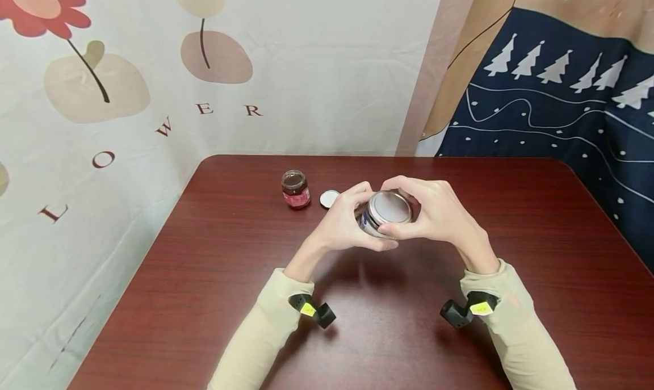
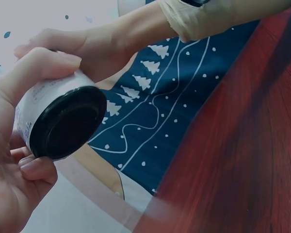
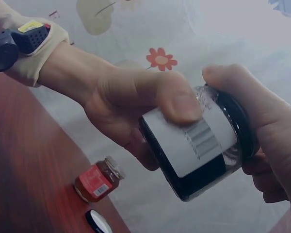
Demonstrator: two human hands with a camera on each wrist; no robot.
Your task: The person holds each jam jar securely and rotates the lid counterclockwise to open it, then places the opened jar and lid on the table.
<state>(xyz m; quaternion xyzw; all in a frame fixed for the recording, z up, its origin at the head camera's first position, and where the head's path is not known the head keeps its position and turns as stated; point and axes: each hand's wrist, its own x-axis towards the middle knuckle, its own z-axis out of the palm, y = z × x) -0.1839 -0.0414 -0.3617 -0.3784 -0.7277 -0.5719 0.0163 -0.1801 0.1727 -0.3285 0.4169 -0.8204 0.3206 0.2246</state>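
Both hands hold a glass jar with dark contents and a white barcode label above the table. My left hand grips the jar's body, its thumb pressed on the label in the right wrist view. Curled round the metal lid at the top are the fingers of my right hand. In the head view the jar leans, its lid facing up toward the camera. The jar's dark base shows in the left wrist view.
Behind the left hand, a lidless jar with a red label stands on the reddish-brown table. Beside it lies a loose lid, white side up, partly hidden by the hand. Printed cloths hang behind the table.
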